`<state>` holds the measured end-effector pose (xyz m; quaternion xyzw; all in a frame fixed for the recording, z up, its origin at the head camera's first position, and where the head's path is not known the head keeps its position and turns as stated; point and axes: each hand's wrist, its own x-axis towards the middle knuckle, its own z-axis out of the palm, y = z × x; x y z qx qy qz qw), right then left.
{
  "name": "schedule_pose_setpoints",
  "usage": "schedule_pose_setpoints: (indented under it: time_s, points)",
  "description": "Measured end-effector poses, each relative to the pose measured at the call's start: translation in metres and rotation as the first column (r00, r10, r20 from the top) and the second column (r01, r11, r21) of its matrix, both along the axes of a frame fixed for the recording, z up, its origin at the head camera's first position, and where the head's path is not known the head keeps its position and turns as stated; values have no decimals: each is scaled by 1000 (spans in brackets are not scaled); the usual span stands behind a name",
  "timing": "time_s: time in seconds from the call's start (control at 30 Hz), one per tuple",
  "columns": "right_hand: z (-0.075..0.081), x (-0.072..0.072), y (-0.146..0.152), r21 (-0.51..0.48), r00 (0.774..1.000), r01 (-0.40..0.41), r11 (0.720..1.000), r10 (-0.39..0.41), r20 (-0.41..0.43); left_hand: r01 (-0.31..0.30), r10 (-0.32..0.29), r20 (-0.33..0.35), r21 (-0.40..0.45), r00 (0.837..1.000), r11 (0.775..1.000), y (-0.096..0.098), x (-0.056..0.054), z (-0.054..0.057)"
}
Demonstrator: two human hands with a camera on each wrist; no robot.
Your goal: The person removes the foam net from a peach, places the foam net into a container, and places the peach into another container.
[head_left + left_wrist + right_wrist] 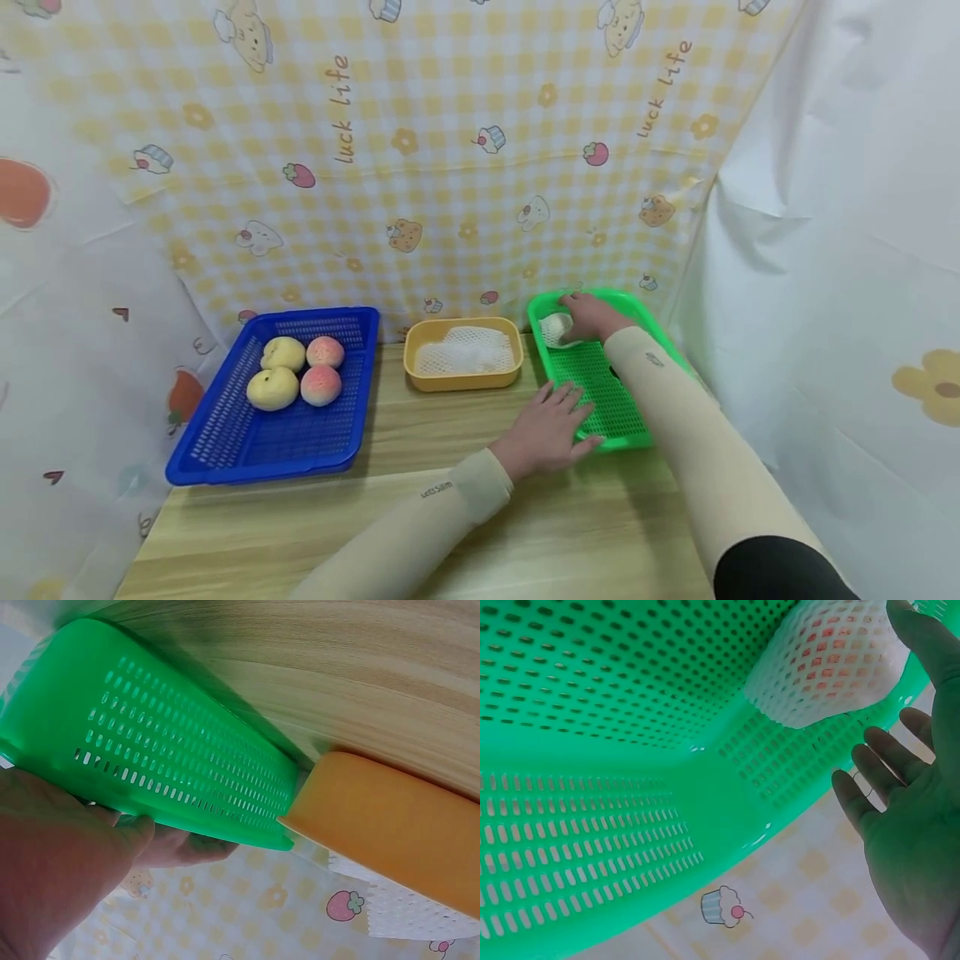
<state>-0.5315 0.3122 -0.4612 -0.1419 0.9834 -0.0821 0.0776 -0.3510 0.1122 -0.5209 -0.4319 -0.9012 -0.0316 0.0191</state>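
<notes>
A reddish round fruit in a white foam net (pixel 829 664) lies in the far left corner of the green basket (pixel 588 375). Right beside it is my right hand (pixel 591 317), reaching over the basket's far end. In the right wrist view its fingers (pixel 885 769) are extended and the thumb overlaps the netted fruit. My left hand (pixel 543 429) rests with spread fingers at the basket's near left rim. The left wrist view has this hand's thumb and fingers along the rim, outside the perforated side wall.
A blue basket (pixel 300 450) at the left holds two yellowish fruits (pixel 273 388) and two pink peaches (pixel 321 385). Between the baskets, an orange tray (pixel 465 383) contains white foam nets (pixel 472 350). A patterned curtain (pixel 450 167) hangs right behind them.
</notes>
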Motion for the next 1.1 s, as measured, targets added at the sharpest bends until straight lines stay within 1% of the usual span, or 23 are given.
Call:
schedule_pose_setpoints:
  time_s: [0.13,0.27,0.4,0.47,0.53,0.63,0.77,0.87,0.97,1.1]
  points:
    - [-2,-7,-7,23,1000,-3,1000,3,15,-2,2,-9,-7,1000,1000,-2,0,1]
    - [-10,-16,-9,48,999,-15,999,13,42,-3,3,-17,-18,1000,1000,-2,-1,-1]
    - [-26,-31,-5,44,997,-17,999,14,70,4,-5,-13,-29,1000,1000,-1,0,-2]
    - [-36,-40,-2,39,997,-21,999,18,74,3,-4,-14,-28,1000,1000,-2,0,-1]
    - [-43,-45,0,31,997,-23,999,21,70,-1,0,-16,-27,1000,1000,-2,1,0]
    - [-45,-44,-3,28,996,-8,1000,5,84,-5,5,-18,-26,1000,1000,-1,0,0]
    - [-32,-23,-11,15,995,16,1000,-17,100,-4,3,-26,-30,1000,1000,1,0,-2]
    - [-26,-14,-14,2,996,15,1000,-15,92,-2,1,-27,-30,1000,1000,1,0,-2]
    - [-29,-16,-13,7,996,11,1000,-12,84,0,0,-23,-25,1000,1000,0,0,-2]
    - [-29,-14,-13,11,998,0,1000,-1,67,4,-4,-23,-17,1000,1000,-1,-1,-3]
